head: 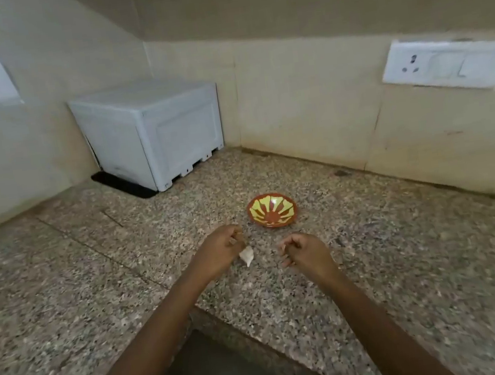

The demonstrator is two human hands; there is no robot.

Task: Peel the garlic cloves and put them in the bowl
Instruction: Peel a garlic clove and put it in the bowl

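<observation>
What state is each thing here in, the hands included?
Left hand: fingers curled, contents unclear.
Right hand: fingers curled, contents unclear.
Garlic piece: whitish, at the left hand's fingertips; held or not, unclear.
Bowl: upright on the counter, nothing visible inside.
Wall socket: nothing plugged in.

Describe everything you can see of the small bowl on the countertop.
The bowl is small, round and shallow, glossy like glazed ceramic, with a red-orange rim and a yellow inside bearing a red-orange sunburst. It stands upright on the speckled stone countertop. No garlic shows inside it. It sits just beyond the left hand, which pinches a white garlic piece, and the right hand. Neither hand touches it.
</observation>
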